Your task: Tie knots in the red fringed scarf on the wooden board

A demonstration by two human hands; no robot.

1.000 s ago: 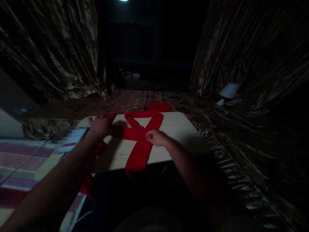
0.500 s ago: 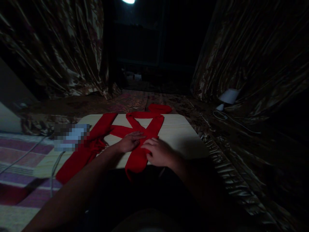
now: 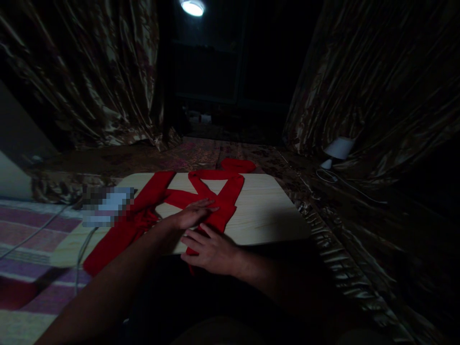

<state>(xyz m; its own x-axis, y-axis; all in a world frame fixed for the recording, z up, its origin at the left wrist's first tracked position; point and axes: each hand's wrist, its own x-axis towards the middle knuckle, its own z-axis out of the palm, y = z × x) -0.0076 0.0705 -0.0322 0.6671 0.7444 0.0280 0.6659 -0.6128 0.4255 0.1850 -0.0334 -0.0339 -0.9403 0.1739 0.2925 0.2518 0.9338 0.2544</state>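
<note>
A long red scarf (image 3: pixel 230 190) lies in crossing bands on a pale wooden board (image 3: pixel 271 211), forming a triangular loop near the far edge. My left hand (image 3: pixel 194 213) lies with outstretched fingers on the scarf where its bands cross. Just nearer to me, my right hand (image 3: pixel 212 251) has its fingers spread over the band that hangs over the board's near edge. Part of that band is hidden beneath it. To the left, another stretch of the scarf runs diagonally past my left forearm, with fringe gathered on it.
A blurred-out phone-like device (image 3: pixel 111 206) rests on the board's left side, with a cable (image 3: pixel 82 249) beside it. A white lamp (image 3: pixel 338 148) stands at the right. A striped cloth (image 3: pixel 32 239) spreads at the left; patterned curtains (image 3: pixel 118 86) hang behind.
My left hand has left the scarf's left stretch and come to the crossing. My right hand has slid from the crossing toward me, its fingers opening. The left stretch now lies across the board.
</note>
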